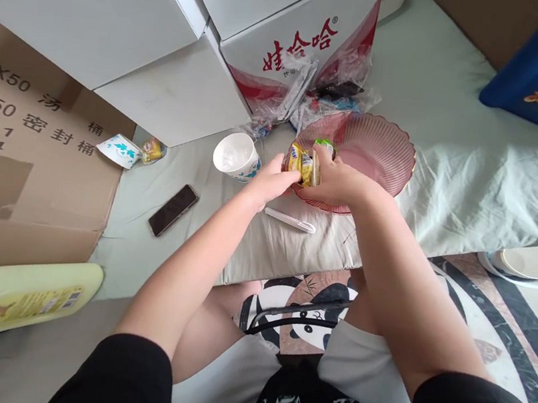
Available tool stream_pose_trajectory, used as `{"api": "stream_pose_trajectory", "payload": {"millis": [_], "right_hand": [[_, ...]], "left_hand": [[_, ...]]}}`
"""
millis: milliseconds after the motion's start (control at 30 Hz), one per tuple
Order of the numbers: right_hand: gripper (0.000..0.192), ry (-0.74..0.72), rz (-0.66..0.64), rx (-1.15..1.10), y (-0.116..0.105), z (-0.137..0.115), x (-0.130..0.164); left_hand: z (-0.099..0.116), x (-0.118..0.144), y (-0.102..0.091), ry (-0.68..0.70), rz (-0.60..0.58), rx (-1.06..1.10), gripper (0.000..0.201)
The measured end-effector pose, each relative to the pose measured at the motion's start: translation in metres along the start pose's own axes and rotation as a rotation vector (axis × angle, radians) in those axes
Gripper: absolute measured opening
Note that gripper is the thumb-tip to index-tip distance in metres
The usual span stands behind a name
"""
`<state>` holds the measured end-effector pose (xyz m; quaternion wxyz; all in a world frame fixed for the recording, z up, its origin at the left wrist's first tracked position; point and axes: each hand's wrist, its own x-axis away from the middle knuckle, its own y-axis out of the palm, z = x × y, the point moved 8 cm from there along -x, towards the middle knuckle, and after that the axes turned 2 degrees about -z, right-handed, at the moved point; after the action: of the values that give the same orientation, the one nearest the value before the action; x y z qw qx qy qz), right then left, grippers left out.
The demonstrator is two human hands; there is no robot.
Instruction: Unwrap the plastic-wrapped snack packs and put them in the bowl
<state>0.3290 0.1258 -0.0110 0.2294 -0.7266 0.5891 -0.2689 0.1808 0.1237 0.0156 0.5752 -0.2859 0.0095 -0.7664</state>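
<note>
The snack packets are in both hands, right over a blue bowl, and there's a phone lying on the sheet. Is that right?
Almost. The bowl is pink, not blue, as the head view shows. The rest holds: the left hand and right hand both hold the snack packets at the bowl's near rim, and the phone lies on the sheet.

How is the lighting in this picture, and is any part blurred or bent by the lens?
Head view: soft, even light with faint shadows; the left hand and right hand, both holding small snack packets at the pink bowl, look sharp; a slight shine shows on the bowl's ribs; box edges curve toward the frame borders, so there is wide-lens distortion.
</note>
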Motion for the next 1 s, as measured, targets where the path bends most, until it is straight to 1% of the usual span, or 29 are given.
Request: {"api": "stream_pose_trajectory", "payload": {"millis": [100, 167, 200, 267, 333, 367, 400, 467, 533, 600, 633, 700, 800, 867, 933, 967, 1000], "right_hand": [[0.112, 0.044, -0.033, 0.05, -0.002, 0.002, 0.006], [0.106, 0.061, 0.003, 0.082, -0.009, -0.003, 0.014], [0.099, 0.051, 0.047, 0.094, -0.014, -0.008, 0.018], [0.078, -0.013, 0.172, 0.113, -0.027, -0.025, 0.029], [0.059, -0.099, 0.296, 0.13, -0.036, -0.044, 0.042], [0.052, -0.132, 0.347, 0.134, -0.039, -0.053, 0.049], [0.046, -0.159, 0.385, 0.136, -0.04, -0.061, 0.056], [0.038, -0.196, 0.419, 0.139, -0.039, -0.073, 0.07], [0.031, -0.228, 0.416, 0.149, -0.035, -0.083, 0.078], [0.024, -0.275, 0.376, 0.17, -0.032, -0.096, 0.073], [0.022, -0.301, 0.342, 0.189, -0.031, -0.103, 0.063], [0.024, -0.338, 0.257, 0.263, -0.025, -0.119, 0.029], [0.036, -0.302, 0.147, 0.497, -0.009, -0.131, -0.048], [0.049, -0.242, 0.026, 0.627, 0.011, -0.128, -0.097], [0.061, -0.203, -0.06, 0.668, 0.03, -0.121, -0.133], [0.061, -0.189, -0.08, 0.663, 0.038, -0.118, -0.146], [0.057, -0.177, -0.083, 0.634, 0.044, -0.115, -0.155]], "left_hand": [[-0.005, 0.01, -0.014, -0.009, 0.092, 0.017, 0.065], [-0.006, 0.023, -0.028, 0.039, 0.188, 0.061, 0.062], [-0.005, 0.03, -0.035, 0.093, 0.235, 0.099, 0.056], [-0.005, 0.048, -0.05, 0.253, 0.313, 0.216, 0.037], [-0.013, 0.064, -0.063, 0.382, 0.357, 0.35, 0.018], [-0.021, 0.069, -0.068, 0.407, 0.362, 0.413, 0.014], [-0.032, 0.072, -0.071, 0.408, 0.355, 0.471, 0.014], [-0.055, 0.074, -0.072, 0.377, 0.31, 0.574, 0.018], [-0.073, 0.071, -0.069, 0.346, 0.235, 0.659, 0.023], [-0.081, 0.067, -0.062, 0.334, 0.139, 0.738, 0.028], [-0.082, 0.065, -0.059, 0.337, 0.081, 0.773, 0.029], [-0.078, 0.062, -0.052, 0.353, -0.033, 0.822, 0.031], [-0.072, 0.063, -0.048, 0.377, -0.151, 0.851, 0.031], [-0.072, 0.065, -0.05, 0.38, -0.185, 0.86, 0.031], [-0.074, 0.068, -0.053, 0.383, -0.2, 0.863, 0.031], [-0.076, 0.069, -0.056, 0.387, -0.202, 0.867, 0.031], [-0.077, 0.071, -0.058, 0.391, -0.203, 0.874, 0.031]]}}
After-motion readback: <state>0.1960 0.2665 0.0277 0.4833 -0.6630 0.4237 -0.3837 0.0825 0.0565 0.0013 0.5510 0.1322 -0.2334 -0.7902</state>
